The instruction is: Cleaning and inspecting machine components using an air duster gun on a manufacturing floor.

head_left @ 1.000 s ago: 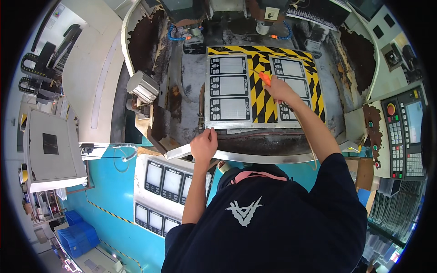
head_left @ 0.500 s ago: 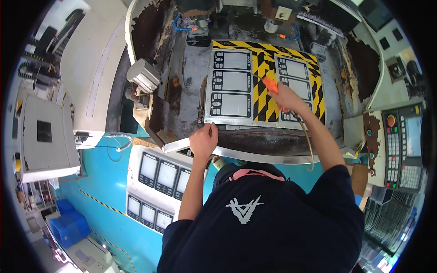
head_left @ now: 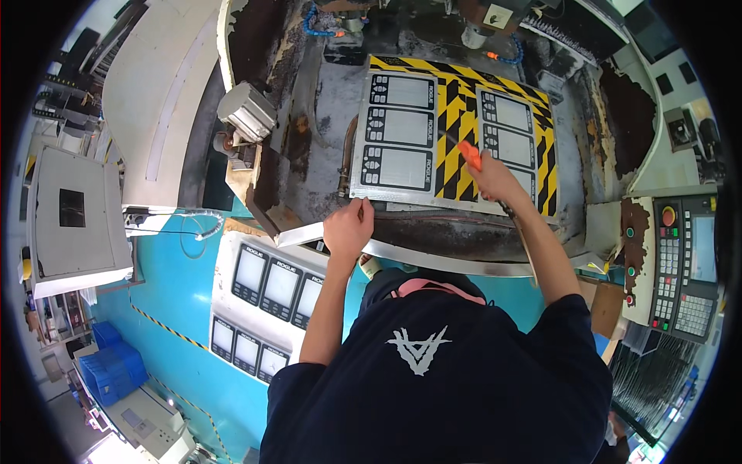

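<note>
A flat panel sheet [head_left: 398, 199] with white windows in black frames lies on the machine bed. Yellow-and-black striped tape [head_left: 456, 116] covers its middle, far edge and right edge. At the sheet's near left corner my left hand [head_left: 348, 226] is closed, its fingertips pinched at the edge. My right hand [head_left: 497, 184] grips an orange air blow gun [head_left: 470, 155] above the right half, near the lower right windows. Its thin dark nozzle points far-left over the striped middle. A hose runs back under my right forearm; the hand hides part of the gun.
A metal rim [head_left: 440, 263] crosses between me and the bed. Machine heads with blue coolant hoses [head_left: 516, 52] hang at the far side. A control panel [head_left: 684, 267] stands right, a cylindrical motor [head_left: 247, 110] left. More framed panels [head_left: 278, 290] lie on a white surface near left.
My right hand and the blow gun have moved nearer to me across the sheet. My left hand stays at the near left corner. The whole view has shifted slightly.
</note>
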The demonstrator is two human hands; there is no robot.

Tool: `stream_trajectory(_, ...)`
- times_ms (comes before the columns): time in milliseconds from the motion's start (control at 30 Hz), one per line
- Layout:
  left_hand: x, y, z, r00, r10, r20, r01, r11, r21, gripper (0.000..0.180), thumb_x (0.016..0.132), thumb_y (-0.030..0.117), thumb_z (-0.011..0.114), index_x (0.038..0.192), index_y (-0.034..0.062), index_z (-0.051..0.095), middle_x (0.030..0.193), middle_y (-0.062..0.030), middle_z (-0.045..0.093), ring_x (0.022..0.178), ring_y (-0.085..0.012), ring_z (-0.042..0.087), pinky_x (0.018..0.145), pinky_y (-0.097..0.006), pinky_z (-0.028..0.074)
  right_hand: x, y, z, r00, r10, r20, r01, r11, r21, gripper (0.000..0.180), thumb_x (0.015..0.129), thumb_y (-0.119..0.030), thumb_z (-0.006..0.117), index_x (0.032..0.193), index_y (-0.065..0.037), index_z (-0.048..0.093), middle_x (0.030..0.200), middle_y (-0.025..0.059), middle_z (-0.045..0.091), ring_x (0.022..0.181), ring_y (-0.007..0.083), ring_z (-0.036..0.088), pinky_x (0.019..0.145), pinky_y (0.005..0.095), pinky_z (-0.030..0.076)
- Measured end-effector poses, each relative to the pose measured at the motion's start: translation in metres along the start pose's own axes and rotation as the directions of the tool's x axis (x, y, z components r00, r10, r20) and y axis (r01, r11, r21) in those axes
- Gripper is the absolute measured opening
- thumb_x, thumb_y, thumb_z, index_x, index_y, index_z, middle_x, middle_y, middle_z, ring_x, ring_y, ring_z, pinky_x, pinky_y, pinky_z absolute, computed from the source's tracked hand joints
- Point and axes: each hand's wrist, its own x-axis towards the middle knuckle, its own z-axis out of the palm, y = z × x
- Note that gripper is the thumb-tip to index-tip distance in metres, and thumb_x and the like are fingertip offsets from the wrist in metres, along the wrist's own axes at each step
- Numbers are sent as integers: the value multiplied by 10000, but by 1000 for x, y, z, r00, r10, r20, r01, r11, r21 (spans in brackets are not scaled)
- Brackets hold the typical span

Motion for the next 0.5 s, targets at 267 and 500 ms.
stream_trajectory(267, 0, -5, 3, 999, 3, 36, -5, 999, 51, 316, 955, 321, 606, 757, 82, 670, 633, -129, 657, 592, -373, 654, 550, -476, 509, -26, 9, 27, 999, -42, -9, 40, 994, -106, 442, 1001, -360, 570, 1117, 50, 454, 680, 185, 646, 530, 308, 660, 462, 410, 508)
stream_trajectory(500, 2, -4, 3, 999, -9, 31, 8, 999, 43, 302, 948, 315, 613, 764, 82, 670, 624, -123, 650, 581, -366, 651, 548, -470, 507, -70, 23, 28, 986, -153, 72, 168, 931, -324, 396, 990, -323, 592, 1101, 37, 469, 818, 286, 675, 785, 484, 665, 697, 542, 522)
